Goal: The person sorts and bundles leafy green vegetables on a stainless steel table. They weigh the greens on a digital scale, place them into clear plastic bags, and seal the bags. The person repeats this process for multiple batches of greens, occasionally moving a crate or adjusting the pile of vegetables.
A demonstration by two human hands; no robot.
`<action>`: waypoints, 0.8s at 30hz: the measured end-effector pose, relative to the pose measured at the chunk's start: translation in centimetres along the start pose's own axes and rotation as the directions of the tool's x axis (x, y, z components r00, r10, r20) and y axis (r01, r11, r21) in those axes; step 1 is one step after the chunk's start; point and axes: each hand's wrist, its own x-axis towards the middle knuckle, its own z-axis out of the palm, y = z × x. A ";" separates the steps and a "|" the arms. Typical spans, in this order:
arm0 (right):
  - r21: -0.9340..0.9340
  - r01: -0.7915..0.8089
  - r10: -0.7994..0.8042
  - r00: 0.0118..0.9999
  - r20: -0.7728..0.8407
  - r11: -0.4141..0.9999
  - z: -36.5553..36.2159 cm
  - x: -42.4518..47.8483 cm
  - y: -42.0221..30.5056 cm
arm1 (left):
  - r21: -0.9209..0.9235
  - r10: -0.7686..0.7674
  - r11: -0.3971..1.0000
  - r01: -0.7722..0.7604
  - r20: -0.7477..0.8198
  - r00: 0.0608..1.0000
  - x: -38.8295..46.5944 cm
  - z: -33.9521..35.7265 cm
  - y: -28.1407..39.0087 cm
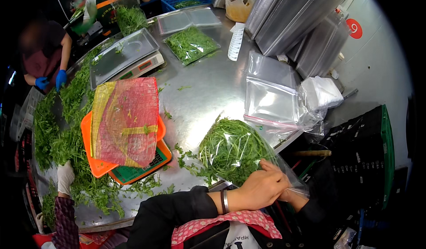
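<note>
A clear plastic bag (236, 149) packed with leafy greens lies at the near edge of the steel table (196, 99). Its mouth points toward me, at the lower right. My left hand (264, 184), with a metal bracelet at the wrist, reaches across and grips the bag near its mouth. My right hand (289, 195) is close against it at the same end, mostly hidden behind the left hand and film, so its fingers cannot be made out. Loose green sprigs (196, 169) lie just left of the bag.
An orange scale (139, 172) bears an orange tray (95, 162) and a red-yellow mesh sack (133, 122). Behind stand another scale (146, 65) and a filled bag (191, 44). Flat bags (273, 95) lie right. Greens (70, 142) line the left, where co-workers' gloved hands (66, 177) work.
</note>
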 end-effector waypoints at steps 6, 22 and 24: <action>-0.727 0.280 0.029 0.924 0.381 0.627 -0.9 3.3 -1.8 | 0.067 0.120 0.990 -0.121 0.015 0.993 -0.6 0.4 0.8; -0.693 0.299 -0.110 0.946 0.304 0.656 3.9 10.5 -3.0 | -0.159 0.117 0.980 -0.122 -0.038 0.992 -1.3 -1.0 1.0; -0.615 0.257 -0.106 0.957 0.272 0.745 4.8 11.4 -0.4 | -0.194 0.172 0.966 -0.169 -0.002 0.985 -1.1 -1.3 1.2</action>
